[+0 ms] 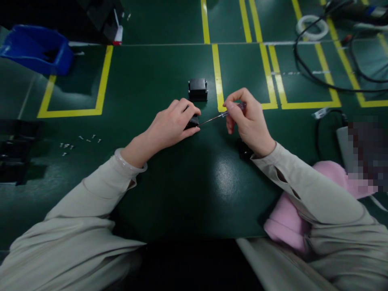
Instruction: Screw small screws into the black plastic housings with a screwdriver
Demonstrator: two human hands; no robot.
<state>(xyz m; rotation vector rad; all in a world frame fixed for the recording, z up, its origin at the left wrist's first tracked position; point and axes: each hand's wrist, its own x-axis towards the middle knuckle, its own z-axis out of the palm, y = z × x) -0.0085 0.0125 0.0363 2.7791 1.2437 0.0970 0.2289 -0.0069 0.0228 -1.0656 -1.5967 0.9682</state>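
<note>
My left hand (171,127) is closed over a small black part (193,121) and holds it down on the green table (182,182). My right hand (247,121) grips a thin screwdriver (222,115) with a clear handle; its metal tip reaches left and touches the black part. A second black box-shaped part (198,89) sits just beyond my hands. Another small black piece (244,150) lies partly hidden under my right wrist.
Several small screws (79,141) lie scattered at the left. A blue bin (38,50) stands at the far left, black trays (15,149) at the left edge. Black cables (321,76) and a white tape roll (312,27) are at the far right. A pink cloth (291,218) lies near my right elbow.
</note>
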